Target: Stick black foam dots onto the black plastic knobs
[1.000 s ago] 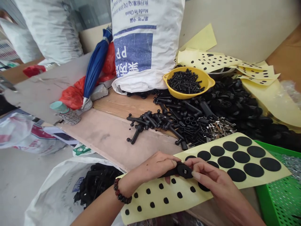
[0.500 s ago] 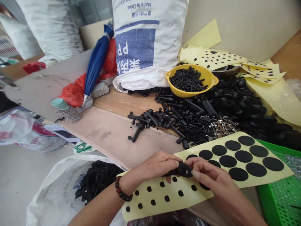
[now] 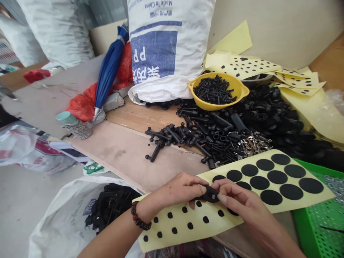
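Observation:
Between my two hands is a black plastic part (image 3: pixel 210 194) with a round end and a small metal piece in its middle. My left hand (image 3: pixel 185 188) is closed around its narrower side, which the fingers partly hide. The fingertips of my right hand (image 3: pixel 233 195) pinch the rim of the round end. Beneath both hands lies a yellow sticker sheet (image 3: pixel 223 229), with large black round stickers (image 3: pixel 278 176) at its right and small black ones (image 3: pixel 190 225) at its left. Some stickers are covered by my hands.
Behind the sheet lie piled black arms (image 3: pixel 172 134), metal clips (image 3: pixel 254 145) and a yellow bowl (image 3: pixel 199 101) of black screws. A green basket (image 3: pixel 303 222) stands right, an open white sack (image 3: pixel 53 215) of black parts left. A large white sack (image 3: pixel 172 46) and blue umbrella (image 3: pixel 110 68) are farther back.
The hands stay almost where they were, still holding the black part. The whole view has shifted very slightly.

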Available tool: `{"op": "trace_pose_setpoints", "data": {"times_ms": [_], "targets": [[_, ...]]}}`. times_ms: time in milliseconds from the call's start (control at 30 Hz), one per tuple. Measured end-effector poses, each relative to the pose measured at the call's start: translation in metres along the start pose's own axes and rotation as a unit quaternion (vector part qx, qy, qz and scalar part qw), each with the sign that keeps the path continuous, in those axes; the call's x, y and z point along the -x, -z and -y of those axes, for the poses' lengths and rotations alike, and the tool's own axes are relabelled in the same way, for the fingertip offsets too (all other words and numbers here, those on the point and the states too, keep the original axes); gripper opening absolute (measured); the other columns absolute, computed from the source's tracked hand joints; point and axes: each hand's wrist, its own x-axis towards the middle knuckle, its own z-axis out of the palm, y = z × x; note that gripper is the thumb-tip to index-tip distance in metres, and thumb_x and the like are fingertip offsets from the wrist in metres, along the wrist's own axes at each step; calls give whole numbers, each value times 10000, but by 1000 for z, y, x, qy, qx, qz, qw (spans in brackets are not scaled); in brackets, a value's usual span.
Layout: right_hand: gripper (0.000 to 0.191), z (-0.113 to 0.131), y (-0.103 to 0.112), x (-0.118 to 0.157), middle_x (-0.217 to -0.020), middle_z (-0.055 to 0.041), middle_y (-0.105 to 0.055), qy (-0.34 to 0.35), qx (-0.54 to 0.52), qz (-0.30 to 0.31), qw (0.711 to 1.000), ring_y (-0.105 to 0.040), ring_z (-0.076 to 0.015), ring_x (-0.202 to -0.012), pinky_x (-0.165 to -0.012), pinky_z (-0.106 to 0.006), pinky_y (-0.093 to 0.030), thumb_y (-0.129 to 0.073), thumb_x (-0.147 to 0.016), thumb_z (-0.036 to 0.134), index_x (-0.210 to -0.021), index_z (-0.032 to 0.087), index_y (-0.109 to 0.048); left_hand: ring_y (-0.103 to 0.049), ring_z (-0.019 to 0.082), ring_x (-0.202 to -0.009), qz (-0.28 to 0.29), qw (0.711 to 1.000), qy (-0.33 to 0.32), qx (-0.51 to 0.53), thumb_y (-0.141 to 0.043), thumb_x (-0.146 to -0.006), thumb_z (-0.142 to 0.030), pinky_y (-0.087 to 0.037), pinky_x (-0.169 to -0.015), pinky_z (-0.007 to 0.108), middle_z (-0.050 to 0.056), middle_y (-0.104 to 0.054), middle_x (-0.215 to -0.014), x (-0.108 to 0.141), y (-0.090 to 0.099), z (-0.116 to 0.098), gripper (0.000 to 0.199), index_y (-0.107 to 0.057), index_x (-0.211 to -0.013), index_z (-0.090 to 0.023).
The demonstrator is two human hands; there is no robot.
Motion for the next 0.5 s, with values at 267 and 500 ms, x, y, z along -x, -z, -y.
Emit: {"op": "trace_pose_setpoints", "data": {"times_ms": [267, 500], "targets": [[240, 16, -14, -4, -807, -90, -629, 49, 51, -48, 996, -598, -208, -743, -606, -251, -489, -651, -705, 356, -574, 182, -552, -476, 50, -465, -49, 999, -13, -19, -517, -841, -358, -363, -457, 142, -44, -533, -602, -3, -4, 12, 323, -653, -1063, -167], [226, 16, -20, 5, -872, -75, -655, 57, 54, -74, 994, -607, -203, -813, -694, -248, -488, -659, -771, 377, -647, 188, -646, -444, 34, -468, -114, 992, -39, -43, -567, -833, -415, -320, -444, 133, -54, -518, -588, 1, -11, 17, 295, -657, -949, -160]]}}
